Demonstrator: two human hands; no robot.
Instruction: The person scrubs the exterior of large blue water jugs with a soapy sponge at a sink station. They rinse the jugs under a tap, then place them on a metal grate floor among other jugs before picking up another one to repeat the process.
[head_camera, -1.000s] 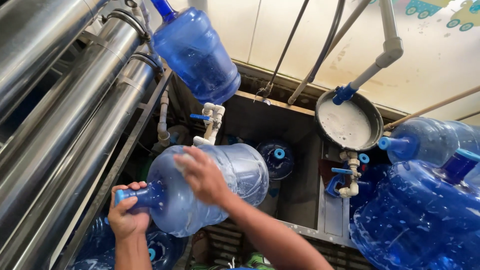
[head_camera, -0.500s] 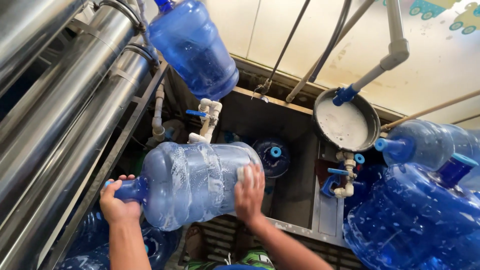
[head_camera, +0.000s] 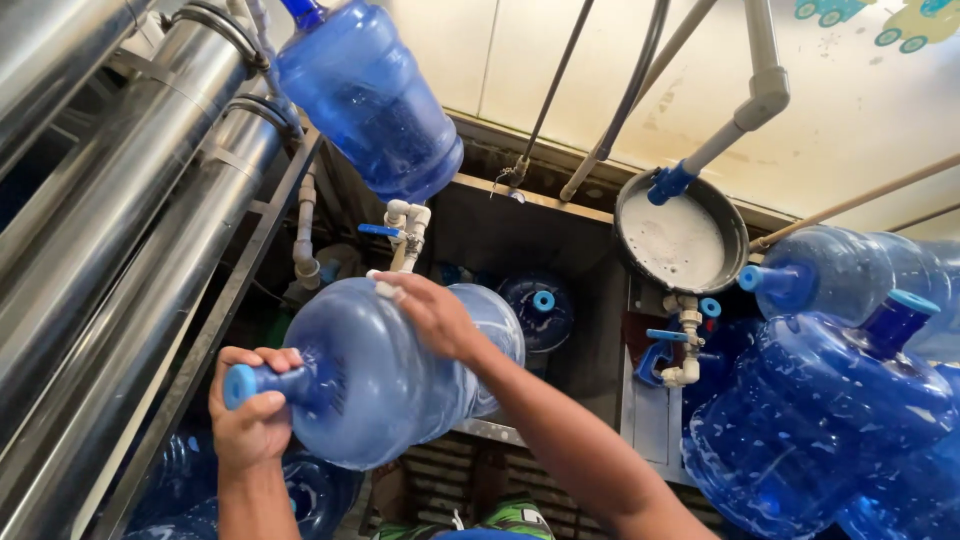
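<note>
Translucent blue jug (head_camera: 400, 375), blue cap (head_camera: 239, 386)

A cream-painted wall (head_camera: 560, 60) fills the upper background, lit brightly, with small cartoon decals near its top right corner. Large shiny steel cylinders (head_camera: 110, 220) run along the left side. White plastic pipes (head_camera: 755, 90) with blue valves cross the wall above a dark metal trough (head_camera: 520, 230).
</note>
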